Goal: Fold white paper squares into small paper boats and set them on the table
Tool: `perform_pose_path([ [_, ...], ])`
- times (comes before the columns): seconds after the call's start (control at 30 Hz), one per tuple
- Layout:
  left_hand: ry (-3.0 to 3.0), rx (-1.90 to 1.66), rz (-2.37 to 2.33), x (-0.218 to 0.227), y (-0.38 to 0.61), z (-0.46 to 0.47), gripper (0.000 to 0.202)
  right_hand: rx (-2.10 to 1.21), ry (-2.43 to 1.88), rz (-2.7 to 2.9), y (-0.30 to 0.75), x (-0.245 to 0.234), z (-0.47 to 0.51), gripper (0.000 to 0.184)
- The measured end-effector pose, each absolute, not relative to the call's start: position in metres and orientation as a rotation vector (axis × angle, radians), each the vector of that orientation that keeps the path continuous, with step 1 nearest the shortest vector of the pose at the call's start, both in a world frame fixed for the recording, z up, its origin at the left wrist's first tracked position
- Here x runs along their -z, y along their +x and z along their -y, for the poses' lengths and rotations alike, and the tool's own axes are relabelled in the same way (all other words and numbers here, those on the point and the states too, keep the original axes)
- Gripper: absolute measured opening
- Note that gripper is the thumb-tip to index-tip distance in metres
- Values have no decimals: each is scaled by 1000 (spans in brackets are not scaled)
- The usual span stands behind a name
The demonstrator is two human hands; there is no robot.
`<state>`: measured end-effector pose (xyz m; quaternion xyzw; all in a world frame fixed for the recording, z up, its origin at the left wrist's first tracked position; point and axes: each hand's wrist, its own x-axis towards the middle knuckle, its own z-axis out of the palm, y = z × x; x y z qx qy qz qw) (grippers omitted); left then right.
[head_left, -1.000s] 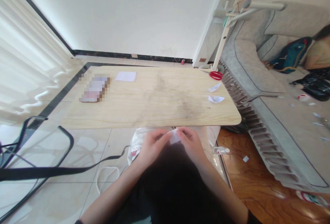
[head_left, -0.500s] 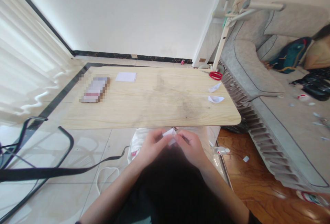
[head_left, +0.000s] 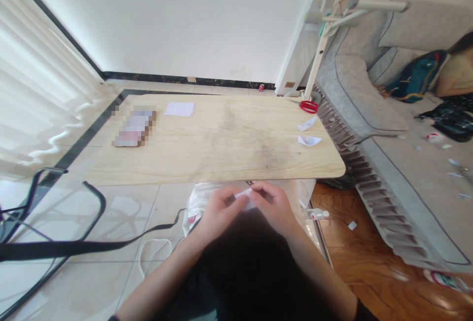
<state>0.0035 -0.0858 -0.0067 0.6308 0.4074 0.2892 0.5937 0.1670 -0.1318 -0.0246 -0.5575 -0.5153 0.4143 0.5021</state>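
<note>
A small piece of folded white paper (head_left: 244, 194) is pinched between my two hands, just in front of the table's near edge. My left hand (head_left: 223, 210) closes on its left side, thumb on top. On the right side, my right hand (head_left: 272, 207) grips it between thumb and fingers. Parts of the paper are hidden behind the thumbs. At the right end of the table lie two folded paper pieces (head_left: 309, 141) with pointed ends, one behind the other. A stack of white paper (head_left: 179, 109) rests near the far left edge.
The pale wooden table (head_left: 207, 158) spans the view before me. Red-handled scissors (head_left: 308, 107) lie at its far right corner. A pixelated block (head_left: 133, 127) sits on the left. To the right are a grey sofa (head_left: 391, 173) with a person on it, and a bottle (head_left: 318, 214).
The paper's raised pointed tip has gone down, and its top edge now looks flatter. Both hands stay almost in place, still gripping it.
</note>
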Motion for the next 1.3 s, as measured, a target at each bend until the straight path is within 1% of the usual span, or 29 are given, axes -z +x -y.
perform_pose_path([
  [0.33,1253,-664,-819,6,3,86,30,-1102,-1296,1162,161,23,133,21],
  [0.53,1387,-605,-810,6,1,85,35,-996,-1423,1350,163,23,134,31],
  [0.67,1467,-535,-824,6,1,85,39,-1031,-1389,1396,164,22,135,34],
  [0.83,1449,-479,-812,0,1,84,31,-1047,-1324,1325,166,24,136,35],
  [0.93,1483,-519,-843,-1,1,85,29,-1000,-1309,1289,165,25,136,35],
  [1.03,1509,-585,-836,3,1,87,35,-993,-1320,1268,164,26,136,37],
  [1.2,1446,-706,-831,12,0,90,38,-1114,-1291,1270,163,26,135,44],
  [1.3,1435,-788,-893,10,-1,90,37,-1188,-1252,1325,164,25,135,42],
])
